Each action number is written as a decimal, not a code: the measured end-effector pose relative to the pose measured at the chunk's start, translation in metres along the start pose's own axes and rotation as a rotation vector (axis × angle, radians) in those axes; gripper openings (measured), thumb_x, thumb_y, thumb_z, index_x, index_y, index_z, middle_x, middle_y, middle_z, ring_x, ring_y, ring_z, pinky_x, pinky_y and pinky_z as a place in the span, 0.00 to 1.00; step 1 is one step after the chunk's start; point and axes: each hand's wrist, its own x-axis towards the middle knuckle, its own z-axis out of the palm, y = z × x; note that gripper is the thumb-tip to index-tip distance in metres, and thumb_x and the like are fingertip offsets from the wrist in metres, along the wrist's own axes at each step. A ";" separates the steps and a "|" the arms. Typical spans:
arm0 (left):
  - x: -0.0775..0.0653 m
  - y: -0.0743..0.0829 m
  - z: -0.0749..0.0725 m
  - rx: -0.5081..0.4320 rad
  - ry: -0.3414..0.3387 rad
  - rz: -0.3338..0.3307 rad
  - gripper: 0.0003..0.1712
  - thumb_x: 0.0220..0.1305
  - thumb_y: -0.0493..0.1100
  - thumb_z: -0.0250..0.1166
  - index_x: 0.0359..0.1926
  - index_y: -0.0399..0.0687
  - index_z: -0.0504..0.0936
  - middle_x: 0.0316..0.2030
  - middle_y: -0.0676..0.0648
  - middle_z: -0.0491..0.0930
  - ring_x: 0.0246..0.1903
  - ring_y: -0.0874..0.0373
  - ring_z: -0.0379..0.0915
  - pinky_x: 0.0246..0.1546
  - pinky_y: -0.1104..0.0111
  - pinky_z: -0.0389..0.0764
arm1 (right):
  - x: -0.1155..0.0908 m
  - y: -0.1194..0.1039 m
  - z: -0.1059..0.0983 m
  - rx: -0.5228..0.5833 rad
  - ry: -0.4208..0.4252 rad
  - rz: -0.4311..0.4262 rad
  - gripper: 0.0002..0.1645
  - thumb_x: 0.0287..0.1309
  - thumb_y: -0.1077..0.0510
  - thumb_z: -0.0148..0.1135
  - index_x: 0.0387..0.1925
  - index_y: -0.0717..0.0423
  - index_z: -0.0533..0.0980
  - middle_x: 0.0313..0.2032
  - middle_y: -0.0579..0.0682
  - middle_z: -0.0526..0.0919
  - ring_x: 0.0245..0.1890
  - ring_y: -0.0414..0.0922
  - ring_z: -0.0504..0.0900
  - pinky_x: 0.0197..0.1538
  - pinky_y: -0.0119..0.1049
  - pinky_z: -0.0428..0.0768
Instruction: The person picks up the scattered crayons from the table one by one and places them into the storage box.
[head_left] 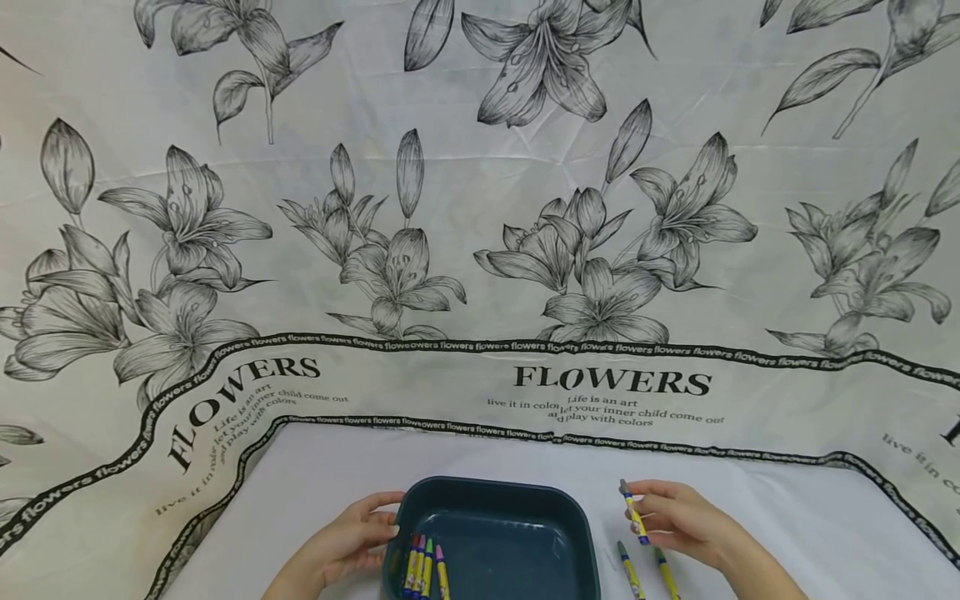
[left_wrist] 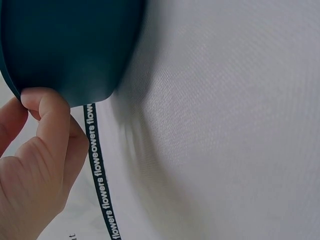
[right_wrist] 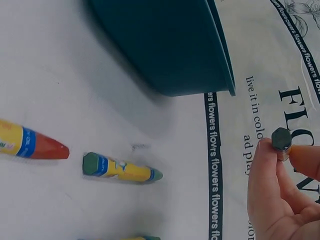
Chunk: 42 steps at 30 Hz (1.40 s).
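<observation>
One crayon [head_left: 636, 521] pinched at tip of right grip [head_left: 688, 523].

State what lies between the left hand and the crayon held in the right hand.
In the head view: the dark tray, with crayons at its left side, then a bare strip of white cloth up to the held crayon.

Tray [head_left: 517, 546]: dark teal. Crayons [head_left: 426, 571] inside tray: yellow and blue; red, green, purple tips. Crayon [head_left: 633, 512] held right of tray: yellow and blue, dark end. Loose crayons [head_left: 632, 573] right of tray: yellow and blue, green- or red-tipped. Cloth [head_left: 420, 375] beyond tray: off-white, grey-black lilies [head_left: 600, 304], black borders [head_left: 480, 346] lettered white.
</observation>
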 end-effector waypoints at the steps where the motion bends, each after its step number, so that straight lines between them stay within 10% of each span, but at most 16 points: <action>1: 0.000 0.000 0.000 0.000 0.000 0.000 0.36 0.60 0.30 0.57 0.67 0.33 0.53 0.41 0.44 0.71 0.37 0.59 0.72 0.34 0.69 0.77 | 0.001 -0.002 0.002 0.004 -0.004 -0.005 0.20 0.60 0.62 0.53 0.54 0.64 0.71 0.33 0.47 0.81 0.34 0.42 0.82 0.32 0.27 0.79; 42: 0.001 0.000 0.000 -0.004 -0.003 -0.006 0.35 0.61 0.30 0.57 0.67 0.33 0.53 0.41 0.45 0.72 0.37 0.59 0.72 0.33 0.70 0.76 | 0.039 -0.005 0.075 0.067 -0.074 -0.057 0.24 0.59 0.62 0.54 0.56 0.69 0.66 0.31 0.48 0.82 0.31 0.41 0.81 0.37 0.34 0.80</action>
